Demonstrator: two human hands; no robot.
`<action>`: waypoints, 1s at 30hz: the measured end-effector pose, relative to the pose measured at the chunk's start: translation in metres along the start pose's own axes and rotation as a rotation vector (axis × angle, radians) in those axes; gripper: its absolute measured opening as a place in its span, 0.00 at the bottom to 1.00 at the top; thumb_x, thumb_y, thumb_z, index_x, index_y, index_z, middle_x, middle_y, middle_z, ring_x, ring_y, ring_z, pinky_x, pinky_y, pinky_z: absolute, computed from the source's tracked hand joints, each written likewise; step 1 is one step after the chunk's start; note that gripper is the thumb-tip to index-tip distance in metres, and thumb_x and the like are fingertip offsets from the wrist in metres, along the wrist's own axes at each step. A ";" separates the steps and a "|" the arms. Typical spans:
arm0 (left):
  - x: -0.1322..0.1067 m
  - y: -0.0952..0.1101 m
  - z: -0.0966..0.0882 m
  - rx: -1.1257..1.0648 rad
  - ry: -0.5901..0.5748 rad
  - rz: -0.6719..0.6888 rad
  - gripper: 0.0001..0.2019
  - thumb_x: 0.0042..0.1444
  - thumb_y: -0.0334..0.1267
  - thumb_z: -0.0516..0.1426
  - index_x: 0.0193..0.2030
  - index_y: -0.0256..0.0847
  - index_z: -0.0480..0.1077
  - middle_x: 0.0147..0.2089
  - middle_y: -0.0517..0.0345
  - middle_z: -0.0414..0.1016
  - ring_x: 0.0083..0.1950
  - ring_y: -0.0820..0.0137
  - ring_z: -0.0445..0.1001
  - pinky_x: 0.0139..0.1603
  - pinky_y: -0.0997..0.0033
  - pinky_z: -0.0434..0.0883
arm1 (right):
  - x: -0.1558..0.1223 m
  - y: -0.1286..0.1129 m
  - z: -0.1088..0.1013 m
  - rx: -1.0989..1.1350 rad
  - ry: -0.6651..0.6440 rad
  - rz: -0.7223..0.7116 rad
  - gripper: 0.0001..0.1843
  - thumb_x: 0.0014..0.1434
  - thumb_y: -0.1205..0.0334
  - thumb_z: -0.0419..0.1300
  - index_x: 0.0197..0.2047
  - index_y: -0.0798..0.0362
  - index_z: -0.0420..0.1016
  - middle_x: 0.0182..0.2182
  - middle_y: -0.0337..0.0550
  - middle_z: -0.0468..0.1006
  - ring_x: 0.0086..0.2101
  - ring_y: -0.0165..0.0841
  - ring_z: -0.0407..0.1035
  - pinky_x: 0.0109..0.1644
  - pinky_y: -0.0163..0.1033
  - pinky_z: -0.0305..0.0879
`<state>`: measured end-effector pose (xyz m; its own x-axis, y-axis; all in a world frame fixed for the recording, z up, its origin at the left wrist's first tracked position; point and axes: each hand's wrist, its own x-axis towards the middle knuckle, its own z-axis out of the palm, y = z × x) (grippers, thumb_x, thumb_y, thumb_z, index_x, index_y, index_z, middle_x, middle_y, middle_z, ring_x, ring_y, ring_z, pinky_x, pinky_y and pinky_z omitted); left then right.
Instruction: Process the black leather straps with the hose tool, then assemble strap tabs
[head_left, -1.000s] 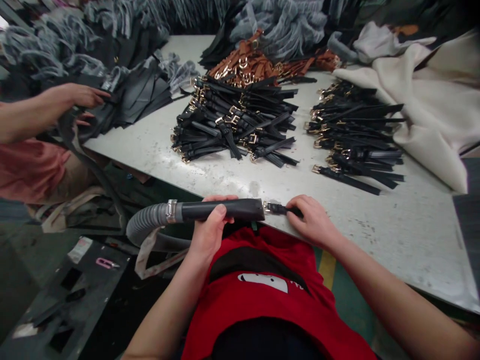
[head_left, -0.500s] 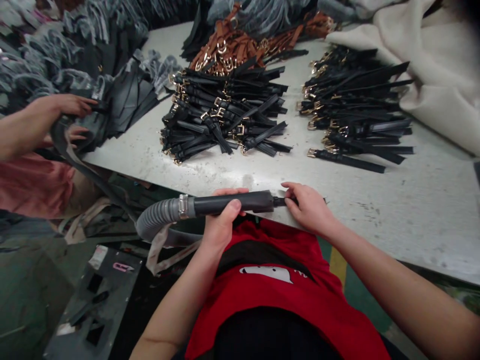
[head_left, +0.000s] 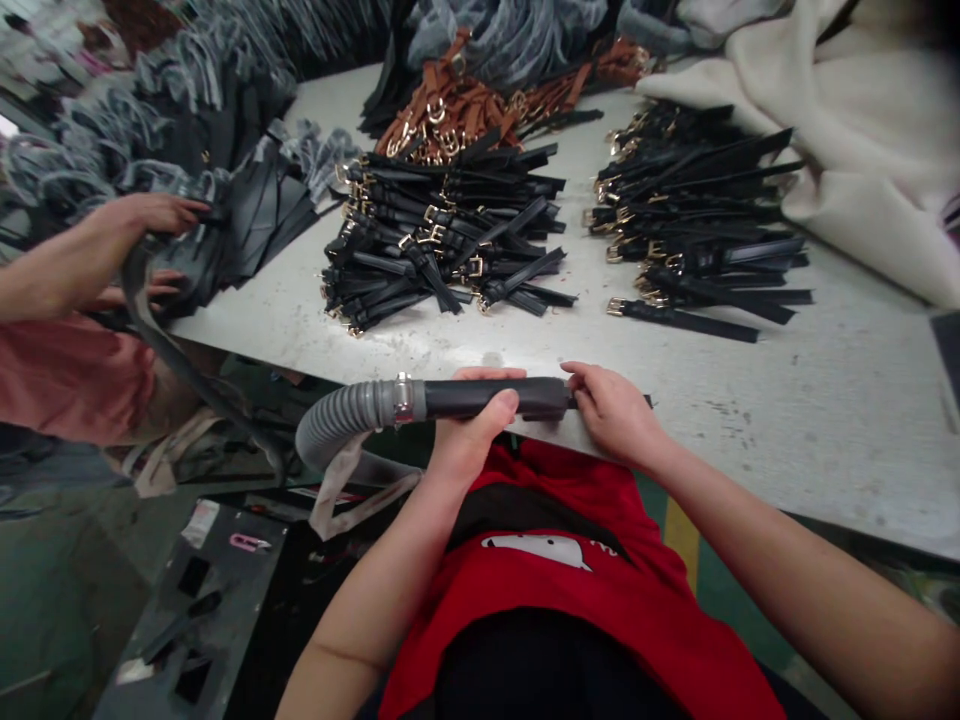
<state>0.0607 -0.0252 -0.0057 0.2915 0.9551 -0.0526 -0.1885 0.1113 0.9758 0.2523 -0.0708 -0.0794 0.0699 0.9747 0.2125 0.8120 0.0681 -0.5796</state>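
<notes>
One held nozzle (head_left: 466, 397), two black strap piles (head_left: 420, 262)

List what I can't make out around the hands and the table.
Head view:
- Black strap: mostly hidden by the black nozzle and right hand.
- Left hand: most fingers hidden behind the nozzle.
- Cream cloth: cut off by the right edge.
- Lettering on the red apron: too small.
</notes>
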 end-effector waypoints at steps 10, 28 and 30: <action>-0.004 -0.014 0.002 -0.120 -0.054 0.005 0.13 0.46 0.41 0.61 0.37 0.41 0.65 0.41 0.55 0.76 0.34 0.73 0.72 0.29 0.76 0.68 | -0.001 0.000 0.000 0.004 0.013 0.026 0.20 0.55 0.68 0.46 0.52 0.56 0.64 0.38 0.50 0.75 0.40 0.38 0.68 0.45 0.46 0.65; -0.001 -0.013 0.009 -0.050 -0.084 -0.029 0.15 0.45 0.43 0.61 0.37 0.41 0.65 0.42 0.54 0.76 0.36 0.71 0.73 0.30 0.74 0.69 | -0.002 0.001 -0.002 0.136 0.064 0.125 0.22 0.56 0.68 0.44 0.53 0.54 0.63 0.37 0.46 0.74 0.36 0.34 0.68 0.41 0.42 0.65; 0.002 -0.016 0.014 -0.070 -0.112 -0.030 0.15 0.44 0.43 0.62 0.37 0.40 0.65 0.41 0.54 0.76 0.36 0.71 0.73 0.30 0.75 0.69 | -0.002 0.002 -0.001 0.119 0.077 0.125 0.22 0.55 0.69 0.44 0.53 0.55 0.63 0.38 0.47 0.74 0.38 0.35 0.68 0.43 0.43 0.65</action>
<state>0.0777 -0.0289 -0.0187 0.3998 0.9150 -0.0536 -0.2422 0.1618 0.9566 0.2545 -0.0727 -0.0799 0.2141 0.9581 0.1902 0.7201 -0.0233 -0.6934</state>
